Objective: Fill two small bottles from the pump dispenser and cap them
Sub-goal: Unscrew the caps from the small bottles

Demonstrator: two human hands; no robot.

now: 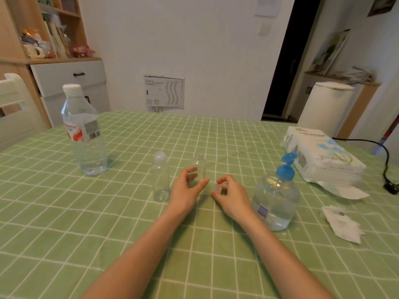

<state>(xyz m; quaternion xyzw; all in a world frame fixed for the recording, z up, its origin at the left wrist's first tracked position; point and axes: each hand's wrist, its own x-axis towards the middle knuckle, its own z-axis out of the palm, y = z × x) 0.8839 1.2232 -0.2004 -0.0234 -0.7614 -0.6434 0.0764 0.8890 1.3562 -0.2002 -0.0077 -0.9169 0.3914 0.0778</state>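
Observation:
Two small clear bottles stand upright on the green checked tablecloth. The left small bottle [160, 178] wears its cap. The right small bottle [199, 167] has an open neck. My left hand [187, 188] curls around the lower part of the uncapped bottle with thumb and fingers. My right hand [231, 196] pinches a small clear cap [218, 187] just right of that bottle. The pump dispenser [277, 197], clear with a blue pump head, stands right of my right hand.
A large water bottle [83, 130] with a white cap stands at the far left. A pack of tissues [321, 156] lies at the right, crumpled tissue [343, 225] nearer me, and a black cable [386, 165] by the table's right edge.

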